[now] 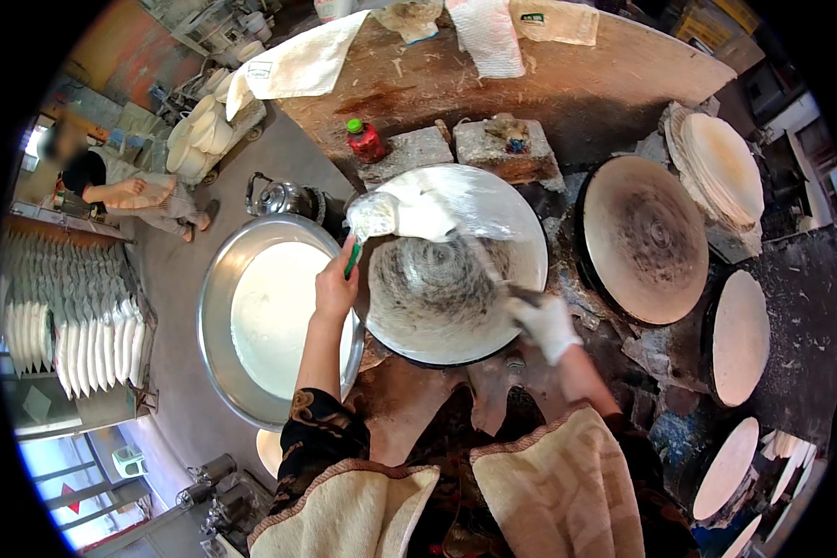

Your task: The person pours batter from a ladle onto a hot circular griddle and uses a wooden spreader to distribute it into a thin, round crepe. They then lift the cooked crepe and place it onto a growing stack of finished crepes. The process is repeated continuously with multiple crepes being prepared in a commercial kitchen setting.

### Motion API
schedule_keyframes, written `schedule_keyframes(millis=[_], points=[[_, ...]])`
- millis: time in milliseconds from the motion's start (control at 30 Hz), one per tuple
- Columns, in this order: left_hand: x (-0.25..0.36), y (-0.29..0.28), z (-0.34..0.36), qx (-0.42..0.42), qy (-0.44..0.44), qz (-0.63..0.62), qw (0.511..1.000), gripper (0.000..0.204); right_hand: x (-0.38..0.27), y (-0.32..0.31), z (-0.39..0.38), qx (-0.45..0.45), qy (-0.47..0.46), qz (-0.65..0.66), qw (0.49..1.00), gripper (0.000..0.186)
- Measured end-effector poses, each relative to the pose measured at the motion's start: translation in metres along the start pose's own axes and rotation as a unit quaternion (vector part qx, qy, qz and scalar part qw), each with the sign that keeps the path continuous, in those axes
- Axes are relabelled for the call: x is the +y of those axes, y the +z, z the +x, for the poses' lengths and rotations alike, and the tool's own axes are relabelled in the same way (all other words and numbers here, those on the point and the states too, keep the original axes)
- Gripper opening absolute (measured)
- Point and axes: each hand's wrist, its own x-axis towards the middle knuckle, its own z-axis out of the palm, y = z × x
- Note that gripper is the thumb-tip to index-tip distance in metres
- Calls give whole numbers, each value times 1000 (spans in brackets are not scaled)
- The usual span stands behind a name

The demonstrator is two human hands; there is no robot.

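Note:
My left hand [337,284] grips the green handle of a batter-coated ladle [372,216], tipped at the left edge of a round griddle [409,350]. White batter [423,214] spreads from it over the griddle's far part; the near middle is dark and sooty. My right hand [551,327], in a white glove, closes round the dark handle of a thin scraper or spreader [482,259]. This tool is blurred, and its far end reaches the batter. A wide steel basin [207,325] holding white batter stands left of the griddle, under my left forearm.
A second griddle [646,242] and more round plates [739,339] curve along the right, near stacked flatbreads [721,167]. Beyond my griddle are bricks [409,153], a red bottle [365,141] and a board with towels [298,60]. A kettle [284,197] stands left; another person [130,186] works farther off.

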Motion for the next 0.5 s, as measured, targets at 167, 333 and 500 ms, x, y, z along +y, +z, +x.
schedule_keyframes(millis=[167, 333, 500], points=[[13, 1, -11, 2, -22, -8, 1000, 56, 0, 0, 16, 25, -8, -86, 996, 38], [18, -3, -36, 12, -106, 4, 994, 56, 12, 33, 28, -110, 8, -91, 990, 40], [26, -7, -73, 60, -107, -4, 993, 58, -30, -56, 65, -93, -15, -58, 994, 39]])
